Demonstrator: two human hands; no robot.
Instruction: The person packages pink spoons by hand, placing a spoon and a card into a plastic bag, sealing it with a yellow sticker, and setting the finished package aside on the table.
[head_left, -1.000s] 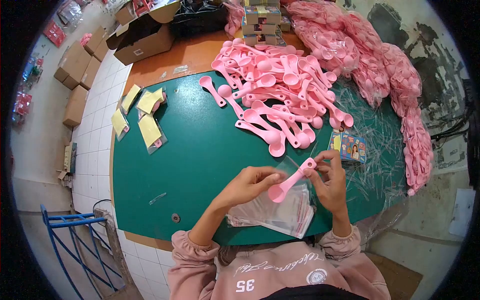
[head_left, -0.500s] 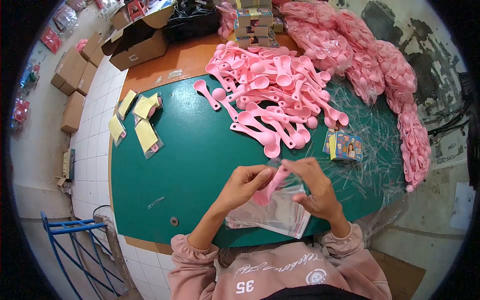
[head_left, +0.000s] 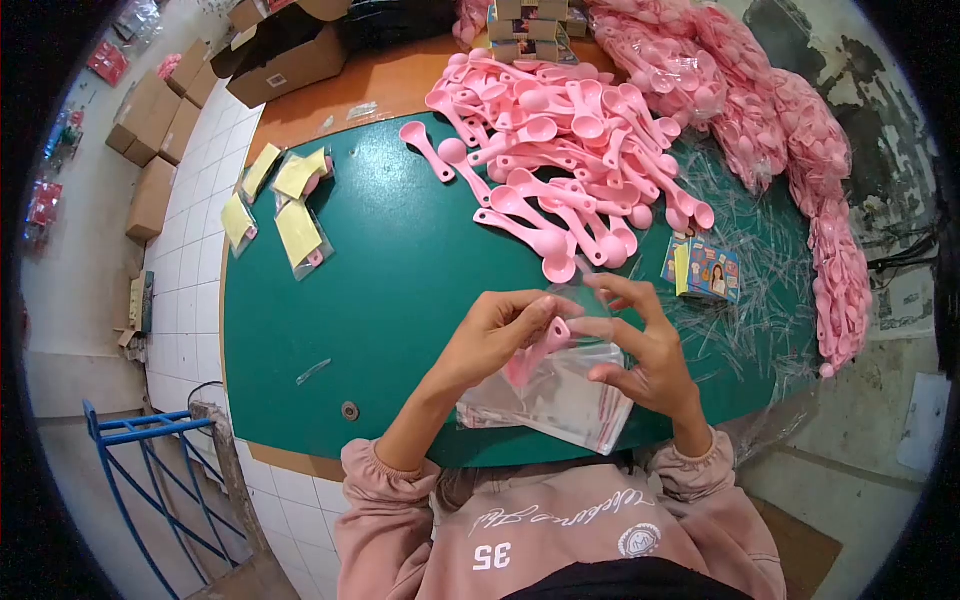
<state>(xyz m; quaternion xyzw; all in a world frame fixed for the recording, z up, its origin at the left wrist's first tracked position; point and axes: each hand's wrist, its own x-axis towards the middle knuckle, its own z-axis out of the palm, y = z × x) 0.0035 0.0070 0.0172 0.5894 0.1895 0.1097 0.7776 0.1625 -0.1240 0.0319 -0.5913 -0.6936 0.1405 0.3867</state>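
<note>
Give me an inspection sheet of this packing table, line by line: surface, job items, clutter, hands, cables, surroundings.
Surface: green mat over an orange table.
Job's things: pink spoon partly inside a clear bag, above a stack of empty bags.
Clutter: loose spoon pile, bagged spoons, four packed bags with yellow cards, small printed cards, clear plastic strips.
Hands: left hand grips the spoon; right hand holds the bag.
Cables: dark cables at the right wall.
Surroundings: cardboard boxes on a tiled floor, blue metal frame.
</note>
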